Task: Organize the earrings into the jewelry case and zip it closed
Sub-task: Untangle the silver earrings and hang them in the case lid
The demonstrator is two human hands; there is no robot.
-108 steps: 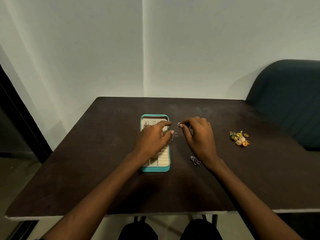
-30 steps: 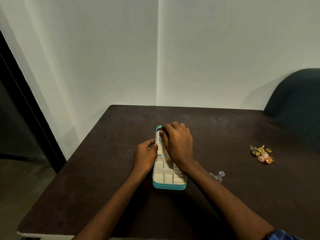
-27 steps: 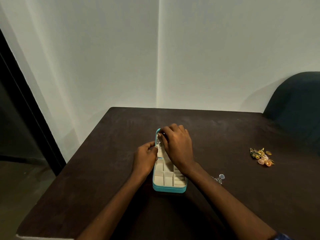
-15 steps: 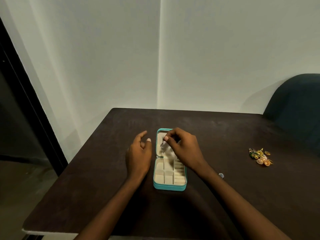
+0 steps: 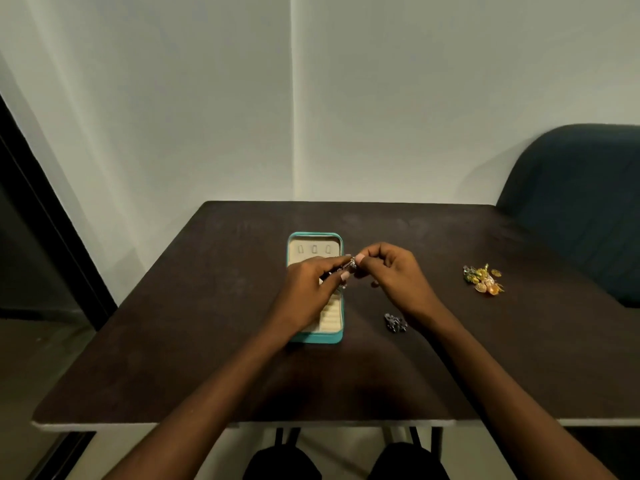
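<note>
A teal jewelry case lies open on the dark table, its cream inside showing slots and ring rolls. My left hand hovers over the case's middle and hides most of it. My right hand is just right of the case. Both hands pinch one small silver earring between their fingertips, above the case's right edge. A second silver earring lies on the table beside my right wrist. A heap of gold and orange earrings sits farther right.
A dark blue chair back stands at the table's right side. White walls meet in a corner behind the far edge. The near table edge runs across the bottom, with my knees below it. A dark door frame is at the left.
Half a second ago only my right hand held the silver earring at the case's lid, and my left hand was open left of the case. Now both hands pinch the earring above the case.
</note>
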